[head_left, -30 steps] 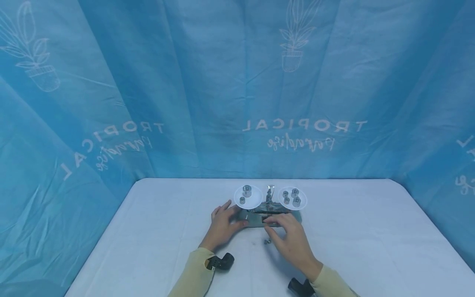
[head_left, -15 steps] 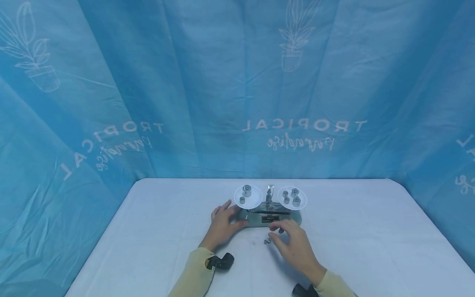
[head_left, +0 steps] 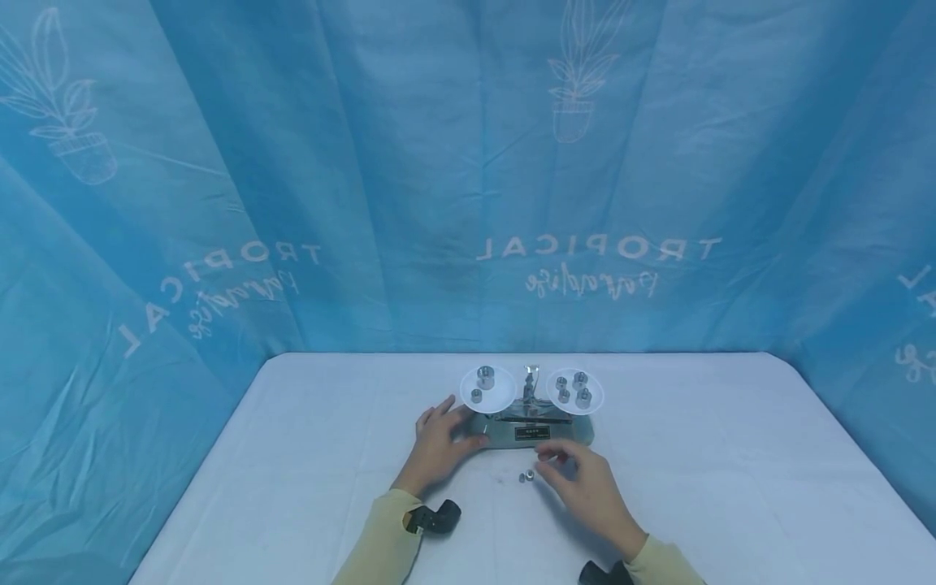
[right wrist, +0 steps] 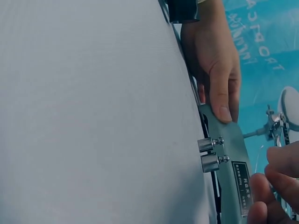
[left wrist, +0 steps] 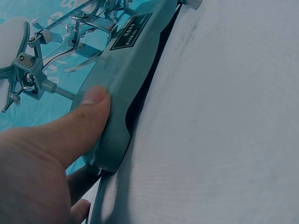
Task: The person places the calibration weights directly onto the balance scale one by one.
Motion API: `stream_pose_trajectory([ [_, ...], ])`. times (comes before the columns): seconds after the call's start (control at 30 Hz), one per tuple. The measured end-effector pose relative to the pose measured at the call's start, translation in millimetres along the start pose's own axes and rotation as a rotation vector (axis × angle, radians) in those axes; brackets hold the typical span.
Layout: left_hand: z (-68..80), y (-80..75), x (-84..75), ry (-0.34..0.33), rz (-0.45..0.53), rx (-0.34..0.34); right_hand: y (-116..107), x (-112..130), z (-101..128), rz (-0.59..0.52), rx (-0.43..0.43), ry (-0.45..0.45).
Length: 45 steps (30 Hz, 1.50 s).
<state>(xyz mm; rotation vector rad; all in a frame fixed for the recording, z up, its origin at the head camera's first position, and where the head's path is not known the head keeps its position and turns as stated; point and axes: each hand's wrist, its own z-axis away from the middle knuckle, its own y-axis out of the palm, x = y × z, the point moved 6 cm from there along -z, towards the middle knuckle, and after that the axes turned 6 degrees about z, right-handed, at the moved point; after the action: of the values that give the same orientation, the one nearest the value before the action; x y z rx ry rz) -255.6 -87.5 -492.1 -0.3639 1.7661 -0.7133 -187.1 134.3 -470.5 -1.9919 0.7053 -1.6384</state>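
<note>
My left hand [head_left: 437, 445] grips the left end of a green balance scale [head_left: 499, 435], its thumb [left wrist: 88, 114] on the front face of the base. On the scale's left pan [head_left: 502, 394] stand a larger metal weight [head_left: 486, 377] and a smaller one. The right pan [head_left: 596, 391] carries several metal weights [head_left: 583, 398]. Bent, parted fingers with nothing seen between them belong to my right hand [head_left: 588, 486], just in front of the base. Beside its fingertips, two small knobbed weights [right wrist: 210, 162] stand on the table.
A white cloth covers the table [head_left: 731, 471]. Blue printed curtains [head_left: 409, 179] hang behind it and at both sides. A black camera mount [head_left: 439, 517] sits at the left wrist, another [head_left: 603, 574] at the right.
My right hand has drawn back slightly to the right from the front of the scale, uncovering its dark label. The left hand, scale and weights have not moved.
</note>
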Motion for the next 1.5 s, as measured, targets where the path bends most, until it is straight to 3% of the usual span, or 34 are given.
stream_pose_trajectory([
  [0.17,1.1,0.9,-0.4,-0.002,0.001,0.004,4.3,-7.4,-0.2,-0.028,0.043,0.071],
  [0.53,1.2,-3.1,-1.9,0.02,0.025,0.006,11.0,-14.6,-1.5,-0.071,0.085,0.094],
  [1.5,-1.0,-0.9,0.0,-0.007,-0.011,0.01,16.1,-13.3,1.2,0.019,0.077,-0.016],
])
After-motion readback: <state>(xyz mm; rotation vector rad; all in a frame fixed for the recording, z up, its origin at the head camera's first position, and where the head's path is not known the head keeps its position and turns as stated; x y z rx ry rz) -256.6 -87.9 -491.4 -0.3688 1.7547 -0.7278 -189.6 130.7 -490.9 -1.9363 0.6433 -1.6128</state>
